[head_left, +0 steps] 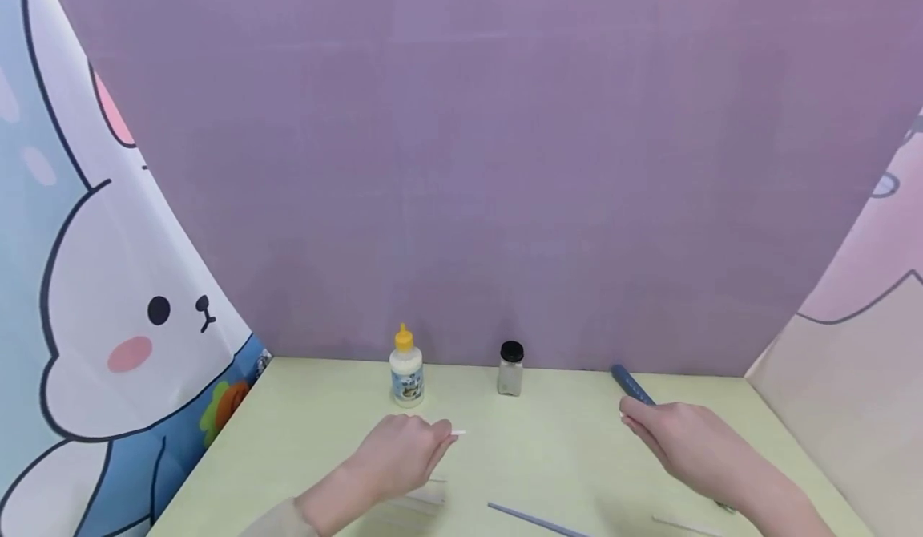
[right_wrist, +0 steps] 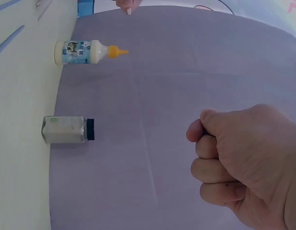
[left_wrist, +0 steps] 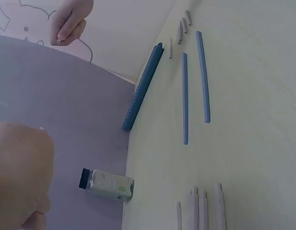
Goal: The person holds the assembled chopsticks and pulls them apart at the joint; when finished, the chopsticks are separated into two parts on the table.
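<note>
My left hand (head_left: 400, 457) is raised over the table and pinches a short white stick (head_left: 459, 432), whose end pokes out past thumb and forefinger. Level with it on the right, my right hand (head_left: 685, 441) has its thumb pressed on a curled forefinger. A small white tip (left_wrist: 58, 41) shows between those fingers in the left wrist view; the rest of that piece is hidden in the grip. Both hands are apart, knuckles up. Beneath the left hand lie several pale sticks (left_wrist: 220, 206), and between the hands is a thin blue stick (head_left: 534, 518).
A glue bottle (head_left: 408, 377) with a yellow nozzle and a small clear jar (head_left: 510, 378) with a black lid stand at the back. A dark blue bar (left_wrist: 144, 86) lies back right. A second blue stick (left_wrist: 203, 76) and more short pale sticks (left_wrist: 180, 32) lie rightward.
</note>
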`<state>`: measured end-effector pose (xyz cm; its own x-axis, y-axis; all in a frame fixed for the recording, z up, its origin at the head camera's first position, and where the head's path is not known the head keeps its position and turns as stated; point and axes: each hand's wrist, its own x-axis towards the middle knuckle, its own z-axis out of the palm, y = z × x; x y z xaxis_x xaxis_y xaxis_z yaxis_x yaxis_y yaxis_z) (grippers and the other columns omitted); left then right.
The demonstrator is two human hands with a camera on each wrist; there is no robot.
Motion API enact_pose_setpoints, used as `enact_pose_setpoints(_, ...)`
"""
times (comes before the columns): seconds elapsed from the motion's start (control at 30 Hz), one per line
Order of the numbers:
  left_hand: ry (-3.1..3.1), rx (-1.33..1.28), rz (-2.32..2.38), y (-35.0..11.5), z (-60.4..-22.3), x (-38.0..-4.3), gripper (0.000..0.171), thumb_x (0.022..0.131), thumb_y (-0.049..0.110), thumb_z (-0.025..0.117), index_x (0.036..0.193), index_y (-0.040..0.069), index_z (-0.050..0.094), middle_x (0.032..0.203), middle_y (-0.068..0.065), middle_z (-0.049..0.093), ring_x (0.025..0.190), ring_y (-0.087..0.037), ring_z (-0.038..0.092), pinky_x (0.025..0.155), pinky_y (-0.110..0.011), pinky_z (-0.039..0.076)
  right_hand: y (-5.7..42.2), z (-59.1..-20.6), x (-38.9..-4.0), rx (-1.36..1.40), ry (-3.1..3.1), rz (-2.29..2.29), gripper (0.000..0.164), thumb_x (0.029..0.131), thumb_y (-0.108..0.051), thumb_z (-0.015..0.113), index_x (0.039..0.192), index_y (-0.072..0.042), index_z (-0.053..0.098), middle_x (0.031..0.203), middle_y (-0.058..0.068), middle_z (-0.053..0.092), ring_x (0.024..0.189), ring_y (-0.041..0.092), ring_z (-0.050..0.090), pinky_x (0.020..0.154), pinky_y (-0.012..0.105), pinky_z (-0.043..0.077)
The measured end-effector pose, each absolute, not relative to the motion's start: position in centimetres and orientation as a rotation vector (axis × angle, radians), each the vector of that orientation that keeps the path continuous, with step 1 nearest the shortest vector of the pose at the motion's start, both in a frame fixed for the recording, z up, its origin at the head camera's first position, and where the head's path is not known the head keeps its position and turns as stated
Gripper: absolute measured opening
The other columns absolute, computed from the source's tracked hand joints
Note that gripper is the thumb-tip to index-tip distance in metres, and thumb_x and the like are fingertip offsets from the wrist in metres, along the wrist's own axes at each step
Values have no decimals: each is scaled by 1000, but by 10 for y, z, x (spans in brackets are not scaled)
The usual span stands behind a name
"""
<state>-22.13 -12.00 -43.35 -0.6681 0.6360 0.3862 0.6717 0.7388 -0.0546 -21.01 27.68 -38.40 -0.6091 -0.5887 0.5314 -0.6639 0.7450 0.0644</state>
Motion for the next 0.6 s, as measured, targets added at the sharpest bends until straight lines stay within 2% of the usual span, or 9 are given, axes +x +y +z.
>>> enact_pose_setpoints(0.17, -2525, -1049, -157, -129, -440, -221, 37, 110, 28, 56, 75, 19, 49, 58, 15, 29, 50, 1, 27, 46, -20, 26, 286, -389, -207, 968, -2436, 217, 34, 97, -12, 75, 88, -26, 46, 71, -24, 18, 58, -9, 24, 55, 17, 25)
enact_pose_setpoints(0.27, -2537, -1041, -143, -135, -444, -217, 37, 108, 27, 59, 74, 19, 48, 58, 15, 31, 51, 0, 27, 46, -20, 26, 294, -397, -203, 993, -2432, 284, 38, 95, -6, 75, 86, -28, 45, 74, -25, 20, 61, -11, 26, 57, 13, 25)
enact_pose_setpoints(0.43, -2677, -1129, -262, -147, -448, -212, 23, 105, 17, 60, 82, 19, 56, 70, 14, 43, 58, 3, 34, 53, -17, 35, 311, -414, -202, 1152, -2364, 376, 44, 87, 8, 77, 95, -30, 57, 88, -27, 43, 76, -12, 43, 67, 6, 33)
enact_pose_setpoints(0.53, -2817, -1214, -442, -154, -452, -208, 17, 105, 10, 57, 93, 18, 64, 86, 12, 49, 69, 6, 40, 64, -14, 43, 322, -427, -205, 1253, -2268, 398, 33, 98, 7, 63, 104, -26, 64, 102, -19, 53, 84, -11, 49, 73, 4, 36)
enact_pose_setpoints(0.6, -2871, -1250, -514, -157, -455, -205, 16, 106, 8, 57, 99, 17, 69, 95, 12, 50, 75, 7, 42, 70, -13, 45, 329, -435, -207, 1301, -2202, 430, 27, 108, -3, 49, 105, -23, 67, 103, -15, 52, 82, -12, 46, 71, 2, 34)
